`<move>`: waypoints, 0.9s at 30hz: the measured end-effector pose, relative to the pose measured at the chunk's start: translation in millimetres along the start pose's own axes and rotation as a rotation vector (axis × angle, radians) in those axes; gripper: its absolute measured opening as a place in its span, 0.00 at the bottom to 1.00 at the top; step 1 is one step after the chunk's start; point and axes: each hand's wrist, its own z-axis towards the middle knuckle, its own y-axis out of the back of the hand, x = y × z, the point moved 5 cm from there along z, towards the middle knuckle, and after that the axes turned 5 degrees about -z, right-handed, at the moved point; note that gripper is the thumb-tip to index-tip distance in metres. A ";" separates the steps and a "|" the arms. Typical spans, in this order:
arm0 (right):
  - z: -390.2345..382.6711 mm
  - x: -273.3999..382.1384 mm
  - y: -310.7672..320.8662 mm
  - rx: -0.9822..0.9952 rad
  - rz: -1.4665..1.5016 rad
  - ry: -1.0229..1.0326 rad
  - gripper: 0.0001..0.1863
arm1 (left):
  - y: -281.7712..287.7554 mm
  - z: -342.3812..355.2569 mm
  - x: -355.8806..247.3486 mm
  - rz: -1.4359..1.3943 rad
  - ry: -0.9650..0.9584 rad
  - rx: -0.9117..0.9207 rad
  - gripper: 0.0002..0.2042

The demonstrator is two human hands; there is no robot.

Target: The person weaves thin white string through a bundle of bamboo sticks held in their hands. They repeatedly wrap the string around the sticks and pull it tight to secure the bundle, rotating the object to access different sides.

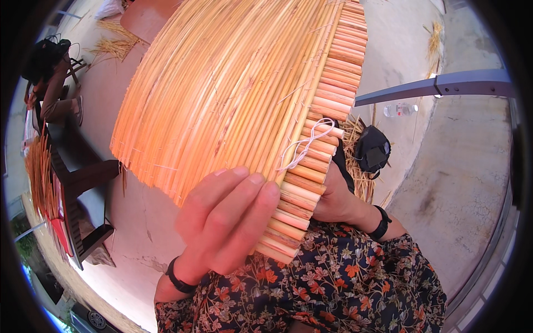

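Reed panel (233, 83) stretched away from left hand (225, 225), clamped on its near end; right hand (335, 194) underneath, grip indiscernible.

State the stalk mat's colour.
The stalk mat is golden to orange, clearest in the head view.

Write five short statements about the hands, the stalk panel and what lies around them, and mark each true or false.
1. The left hand has its fingers on the visible face of the panel of stalks. True.
2. The right hand is fully in view. False: the stalk ends hide part of it.
3. A looped white cord lies near the panel's right edge. True.
4. Only one wrist wears a band. False: there is a dark left wristband and a dark right wristband.
5. The clear bottle is left of the panel. False: it is on the floor to the right.
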 end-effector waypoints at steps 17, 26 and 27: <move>-23.8 -40.4 -1.8 -0.412 1.203 -0.509 0.12 | 6.0 -2.2 -1.0 0.032 0.044 -0.050 0.12; -54.1 -61.1 -58.7 -0.299 1.854 -0.958 0.27 | 3.7 -7.2 1.7 0.027 0.033 -0.007 0.13; -59.6 -63.8 -60.9 -0.350 1.851 -1.027 0.27 | 3.7 -7.0 1.9 0.028 0.029 -0.004 0.13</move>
